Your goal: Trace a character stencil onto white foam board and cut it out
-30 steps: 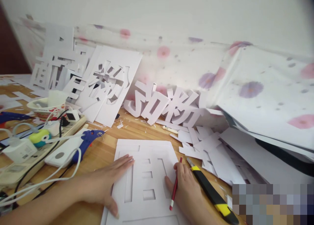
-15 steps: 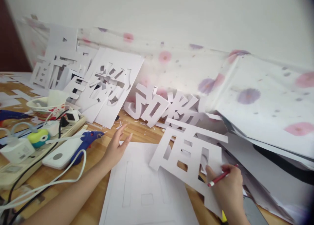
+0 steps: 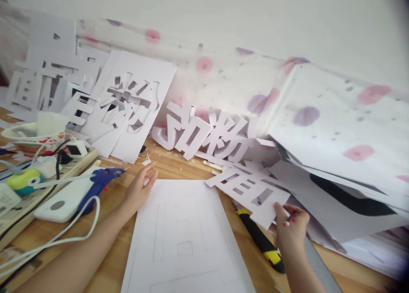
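My right hand (image 3: 292, 224) pinches the near corner of a white cut-out paper character (image 3: 252, 190) with window-like openings. A red pen (image 3: 286, 223) is also tucked in that hand, seen mostly end-on. The cut-out slants over the table, to the right of a white sheet (image 3: 188, 250) bearing faint pencil outlines of a character. Beside the upper left edge of that sheet is my left hand (image 3: 140, 188), fingers loosely apart and holding nothing. Below the cut-out lies a black and yellow utility knife (image 3: 260, 237).
At left are a power strip (image 3: 64, 169) with plugs and cables, a white box-like device (image 3: 60, 201) and a blue glue gun (image 3: 99, 184). Stencil sheets (image 3: 128, 126) and raised paper characters (image 3: 198, 133) lean at the back. Layered sheets (image 3: 319, 207) fill the right.
My right hand has carried the cut-out back and flatter, away from the pencilled sheet, uncovering the sheet's right side and the utility knife. My left hand's fingers have drawn in slightly. The view has shifted right.
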`<state>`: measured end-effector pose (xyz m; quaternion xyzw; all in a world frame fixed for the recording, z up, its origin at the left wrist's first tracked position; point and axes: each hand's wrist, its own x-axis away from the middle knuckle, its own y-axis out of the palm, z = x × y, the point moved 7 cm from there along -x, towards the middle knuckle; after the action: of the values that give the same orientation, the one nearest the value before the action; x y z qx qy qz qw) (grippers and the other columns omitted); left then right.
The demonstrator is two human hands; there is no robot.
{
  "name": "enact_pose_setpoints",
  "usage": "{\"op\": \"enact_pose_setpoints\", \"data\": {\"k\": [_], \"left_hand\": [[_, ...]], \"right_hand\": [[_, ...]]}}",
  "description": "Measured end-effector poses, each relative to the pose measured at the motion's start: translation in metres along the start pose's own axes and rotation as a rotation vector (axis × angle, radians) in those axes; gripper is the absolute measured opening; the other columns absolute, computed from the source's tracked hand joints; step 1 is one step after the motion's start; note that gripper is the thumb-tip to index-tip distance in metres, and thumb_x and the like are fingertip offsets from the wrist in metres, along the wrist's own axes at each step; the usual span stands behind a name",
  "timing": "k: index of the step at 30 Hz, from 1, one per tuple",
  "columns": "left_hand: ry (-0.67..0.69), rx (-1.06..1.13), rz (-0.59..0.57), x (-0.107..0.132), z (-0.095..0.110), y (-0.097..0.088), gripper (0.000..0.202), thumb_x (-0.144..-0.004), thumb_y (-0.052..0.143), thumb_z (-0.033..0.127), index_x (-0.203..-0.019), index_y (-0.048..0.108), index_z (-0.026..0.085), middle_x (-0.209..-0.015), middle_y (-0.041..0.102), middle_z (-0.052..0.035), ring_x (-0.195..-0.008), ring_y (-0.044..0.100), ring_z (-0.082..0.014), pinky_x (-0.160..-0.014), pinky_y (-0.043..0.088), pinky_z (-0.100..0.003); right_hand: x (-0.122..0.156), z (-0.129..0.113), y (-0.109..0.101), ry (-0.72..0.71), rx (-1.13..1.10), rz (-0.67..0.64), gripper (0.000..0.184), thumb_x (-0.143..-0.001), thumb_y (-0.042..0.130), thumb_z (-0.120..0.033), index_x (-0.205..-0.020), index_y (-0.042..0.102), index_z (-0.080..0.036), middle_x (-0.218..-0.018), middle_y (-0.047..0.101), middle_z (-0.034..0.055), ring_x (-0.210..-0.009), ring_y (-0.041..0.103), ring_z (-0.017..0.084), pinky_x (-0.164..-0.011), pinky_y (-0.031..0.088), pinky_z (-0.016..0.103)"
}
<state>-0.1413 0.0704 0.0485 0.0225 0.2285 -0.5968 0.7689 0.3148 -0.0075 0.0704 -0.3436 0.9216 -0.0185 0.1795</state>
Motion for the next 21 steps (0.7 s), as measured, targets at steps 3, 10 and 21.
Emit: {"op": "enact_pose_setpoints", "data": {"k": [3, 10, 21], "left_hand": [[-0.014, 0.050, 0.037, -0.006, -0.008, -0.004, 0.045, -0.080, 0.049, 0.050, -0.115, 0.049, 0.020, -0.123, 0.053, -0.0118, -0.114, 0.050, -0.0236, -0.094, 0.041, -0.039], [-0.038, 0.143, 0.112, -0.013, -0.016, -0.010, 0.045, -0.078, 0.053, 0.050, -0.111, 0.052, 0.019, -0.122, 0.054, -0.0112, -0.112, 0.051, -0.0246, -0.093, 0.042, -0.040], [-0.170, 0.392, 0.006, -0.004, 0.009, 0.001, 0.039, -0.077, 0.056, 0.049, -0.101, 0.056, 0.019, -0.119, 0.056, -0.0082, -0.109, 0.053, -0.0229, -0.093, 0.042, -0.036]], "right_hand": [[0.004, -0.002, 0.000, 0.069, -0.057, 0.045, 0.044, -0.061, 0.063, -0.042, -0.088, 0.034, -0.025, -0.070, 0.043, -0.0060, -0.049, 0.046, 0.011, -0.042, 0.039, 0.025], [0.011, -0.008, 0.002, 0.184, -0.201, 0.107, 0.037, -0.055, 0.065, -0.035, -0.079, 0.039, -0.024, -0.069, 0.047, -0.0046, -0.055, 0.049, 0.011, -0.048, 0.043, 0.025], [0.040, -0.027, 0.036, 0.166, -0.172, -0.135, 0.038, -0.053, 0.065, -0.039, -0.078, 0.041, -0.025, -0.060, 0.050, -0.0063, -0.045, 0.047, 0.012, -0.041, 0.039, 0.025]]}}
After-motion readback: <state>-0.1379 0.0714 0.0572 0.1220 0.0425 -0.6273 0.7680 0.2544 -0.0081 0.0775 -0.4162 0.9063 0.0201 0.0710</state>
